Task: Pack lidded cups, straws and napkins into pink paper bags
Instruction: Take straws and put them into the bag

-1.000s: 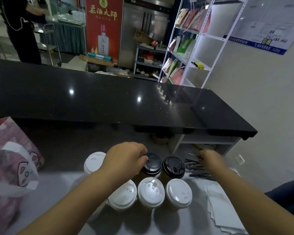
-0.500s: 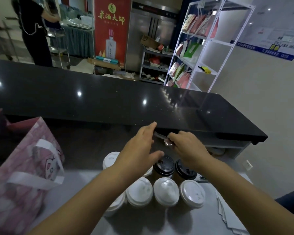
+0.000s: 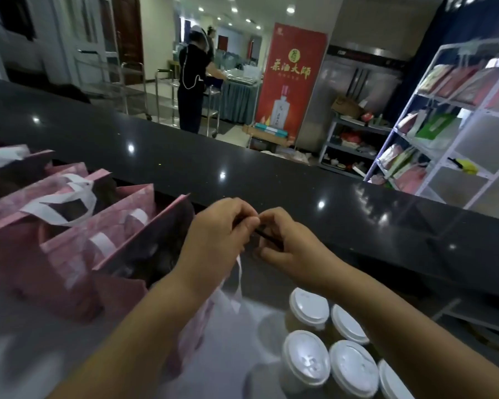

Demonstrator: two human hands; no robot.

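View is swung left versus half a second ago: both hands are off the cups [image 3: 306, 357], up by the bags [image 3: 69, 254], closed on one straw [image 3: 264, 234].
Nearest me, the white-lidded cups stand grouped at lower right, apart from both hands, and the black-lidded ones are out of view. Beyond them, my left hand [image 3: 216, 234] and right hand [image 3: 288, 246] sit together, fingertips touching and fingers curled, each pinching the thin dark straw just right of the nearest bag's open mouth. More bags stand further left, against the black counter [image 3: 271, 180].
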